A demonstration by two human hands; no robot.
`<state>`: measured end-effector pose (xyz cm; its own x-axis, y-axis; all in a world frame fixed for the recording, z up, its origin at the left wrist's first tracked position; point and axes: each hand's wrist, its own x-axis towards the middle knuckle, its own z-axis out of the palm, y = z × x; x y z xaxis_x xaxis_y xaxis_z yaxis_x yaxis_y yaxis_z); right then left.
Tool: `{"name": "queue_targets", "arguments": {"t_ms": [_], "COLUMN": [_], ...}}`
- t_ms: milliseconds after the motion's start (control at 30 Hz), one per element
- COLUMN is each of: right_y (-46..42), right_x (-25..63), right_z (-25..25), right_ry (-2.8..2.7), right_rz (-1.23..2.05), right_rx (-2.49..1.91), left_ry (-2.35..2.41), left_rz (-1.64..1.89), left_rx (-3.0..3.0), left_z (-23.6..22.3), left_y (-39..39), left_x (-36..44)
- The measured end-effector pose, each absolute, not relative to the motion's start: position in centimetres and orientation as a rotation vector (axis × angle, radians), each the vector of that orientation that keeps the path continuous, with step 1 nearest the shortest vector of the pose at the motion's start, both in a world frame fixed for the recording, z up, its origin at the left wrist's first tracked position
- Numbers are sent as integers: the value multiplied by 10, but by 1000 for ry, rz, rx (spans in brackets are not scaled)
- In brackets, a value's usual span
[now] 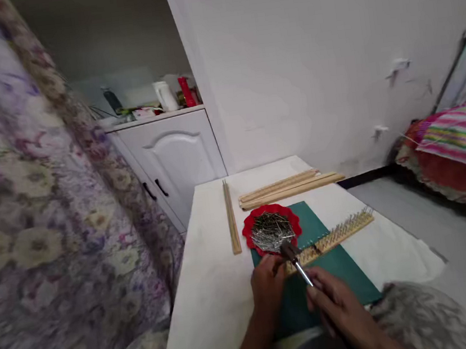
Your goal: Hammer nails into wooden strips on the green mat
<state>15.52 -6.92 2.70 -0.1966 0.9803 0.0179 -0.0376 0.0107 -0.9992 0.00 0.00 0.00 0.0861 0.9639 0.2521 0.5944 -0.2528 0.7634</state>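
My right hand (338, 303) is wrapped round the grip of a hammer (302, 272), with a shiny shaft and a dark head. The hammer head is over the near-left end of a wooden strip (330, 242) studded with rows of upright nails. At that same end my left hand (267, 280) has its fingers closed; what they pinch is hidden. Just beyond the left hand, a red scalloped dish (247, 232) holds a heap of loose nails (272, 232), some dark and some silvery. Strip and dish both rest partly on a green board (312, 218).
The white table (212, 279) carries thin wooden sticks (232, 220) on the left and a bundle of wooden strips (290, 189) at the back. A floral curtain (51, 219) hangs at left. Behind are a white cabinet (179, 153) and a wall; a bed (455, 153) stands right.
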Motion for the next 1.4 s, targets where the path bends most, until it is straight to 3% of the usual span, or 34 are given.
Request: {"name": "queue_targets", "arguments": {"t_ms": [333,833,1400], "right_y": [-62,-61,-59], "right_x": [162,164,167], "right_z": [33,34,39], "right_ry": [-1202,-1203,-1136], "right_rz": [1333,1358,1340], "right_rx": [-1052,-1038,-1080], "left_ry": [1560,1707,1802], "left_rz": [1054,219,182], "left_rx": [2090,2420,2528], "left_z": [26,45,58], "left_y": [16,63,48], "left_x": [-19,4,2]}}
